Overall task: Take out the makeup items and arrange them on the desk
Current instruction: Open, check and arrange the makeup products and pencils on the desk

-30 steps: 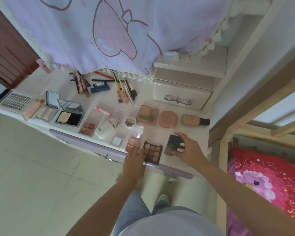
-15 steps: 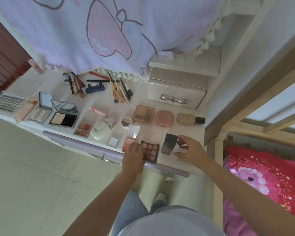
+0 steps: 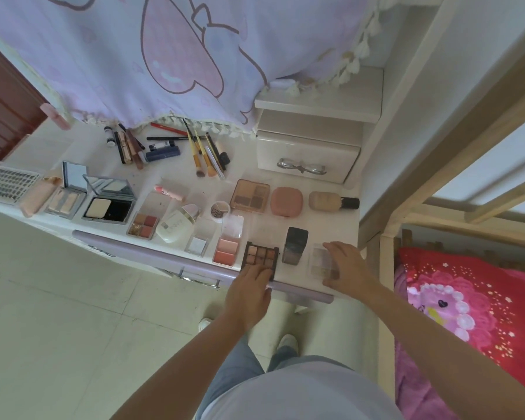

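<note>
The makeup items are lying spread across the white bench (image 3: pixel 325 228), and two of them are under the fingers at its near edge. The left hand (image 3: pixel 249 291) is resting on the near end of a dark nine-pan eyeshadow palette (image 3: pixel 260 257), its fingers lying flat and close together on the pans, pressing rather than gripping. The right hand (image 3: pixel 347 266) is reaching over a clear-lidded palette (image 3: pixel 320 260), thumb and fingers spread apart around its far and near edges; whether they are actually pinching it cannot be told.

Between the two sets of fingers a dark square compact (image 3: pixel 295 245) is standing open. Just left of the left fingers a pink blush palette (image 3: pixel 226 253) is lying flat. Beyond the fingertips, farther up the bench, a tan eyeshadow palette (image 3: pixel 249 196), a round-cornered pink compact (image 3: pixel 286 202) and a foundation bottle (image 3: pixel 332 201) on its side are sitting in a row. Well past those, yellow-handled brushes (image 3: pixel 202 154) are lying near the hem of a lilac curtain (image 3: pixel 164 56), beside a small cream drawer (image 3: pixel 306 156).
</note>
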Demonstrator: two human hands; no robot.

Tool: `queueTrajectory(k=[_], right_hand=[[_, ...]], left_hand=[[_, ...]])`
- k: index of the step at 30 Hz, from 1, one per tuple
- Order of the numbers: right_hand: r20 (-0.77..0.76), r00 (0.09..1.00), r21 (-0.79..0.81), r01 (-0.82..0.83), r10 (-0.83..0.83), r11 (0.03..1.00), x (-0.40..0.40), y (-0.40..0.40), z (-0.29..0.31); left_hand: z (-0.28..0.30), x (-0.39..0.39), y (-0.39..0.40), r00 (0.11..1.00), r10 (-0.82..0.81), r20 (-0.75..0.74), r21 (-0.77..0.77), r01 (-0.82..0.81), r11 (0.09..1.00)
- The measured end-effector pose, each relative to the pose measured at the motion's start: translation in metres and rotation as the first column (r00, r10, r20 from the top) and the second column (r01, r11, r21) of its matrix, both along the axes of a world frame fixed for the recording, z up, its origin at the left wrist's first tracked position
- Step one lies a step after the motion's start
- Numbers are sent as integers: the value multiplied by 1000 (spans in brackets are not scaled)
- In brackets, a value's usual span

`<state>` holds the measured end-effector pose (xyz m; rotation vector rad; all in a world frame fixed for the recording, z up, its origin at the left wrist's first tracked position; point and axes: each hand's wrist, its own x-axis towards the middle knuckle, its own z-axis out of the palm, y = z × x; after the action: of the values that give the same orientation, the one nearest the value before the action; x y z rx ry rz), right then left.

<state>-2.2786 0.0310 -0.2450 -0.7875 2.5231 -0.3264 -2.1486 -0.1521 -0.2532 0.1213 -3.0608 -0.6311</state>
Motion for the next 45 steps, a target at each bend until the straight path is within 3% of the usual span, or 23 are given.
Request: queueTrajectory(k=[3, 6, 11, 16, 21, 26, 32, 39, 42, 45], right_hand=[[64, 998, -36, 15, -13, 999, 2, 2, 4], [176, 982, -129, 91, -68, 987, 8, 7, 21], [217, 976, -293, 90, -25, 952, 9, 24, 64], [200, 980, -381, 69, 10, 922, 6, 27, 109], [151, 989, -463, 68, 3, 884, 8, 28, 132], [180, 983, -563, 142, -47, 815, 8, 25, 134], [249, 966, -557, 205, -74, 805, 3, 25, 142], [439, 897, -583, 328, -51, 743, -11, 25, 137], [512, 857, -603, 413, -66, 683, -18, 29, 127], [670, 739, -592, 587, -68, 553, -22, 33, 120]], left_hand=[[8, -2, 11, 991, 28, 134, 134, -46, 990], [21, -9, 24, 970, 81, 229, 353, -160, 922], [57, -29, 41, 935, 46, 351, 721, -302, 623], [98, -42, 42, 978, -50, 203, 916, -171, 364], [114, -46, 41, 992, -60, 110, 970, -94, 224], [122, -53, 38, 995, -34, 94, 980, -86, 180], [125, -58, 37, 996, -32, 89, 980, -82, 179], [122, -54, 32, 991, -44, 125, 982, -117, 150], [115, -48, 30, 986, -68, 152, 985, -145, 98], [102, -41, 30, 977, -19, 214, 970, -210, 126]])
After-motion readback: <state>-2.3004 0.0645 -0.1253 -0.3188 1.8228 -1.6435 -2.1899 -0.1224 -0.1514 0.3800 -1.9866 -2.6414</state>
